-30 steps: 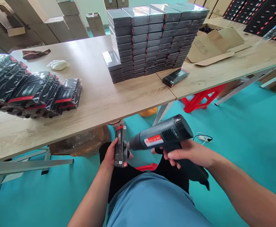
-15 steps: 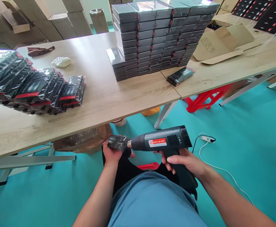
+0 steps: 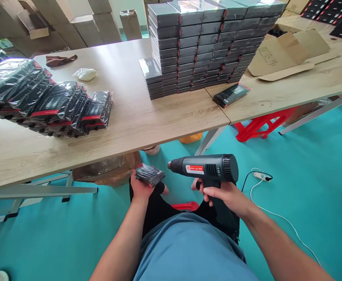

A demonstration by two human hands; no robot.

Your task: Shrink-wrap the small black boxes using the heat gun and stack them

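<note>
Over my lap, my left hand (image 3: 141, 189) grips a small dark box (image 3: 150, 174) in clear plastic film by its near left side. My right hand (image 3: 225, 197) is wrapped round the handle of a black heat gun (image 3: 203, 166) with a red and white label. Its nozzle points left toward the box, a short gap away. On the table (image 3: 127, 132) at left sit several loosely film-wrapped boxes (image 3: 58, 103) in piles. A tall stack of neatly wrapped dark boxes (image 3: 200, 50) stands at the back middle, with a few more boxes (image 3: 232, 94) lying at its right.
An opened cardboard carton (image 3: 291, 52) lies on the right table. A brown cloth (image 3: 60, 60) and a white lump (image 3: 84, 74) are at the back left. Below are a red stool (image 3: 261, 124), table legs, and a white cable with a plug block (image 3: 262, 176) on the floor.
The heat gun's nozzle has drawn away from the box and lifted slightly. The box is tilted differently in my left hand. The view has shifted a little to the left.
</note>
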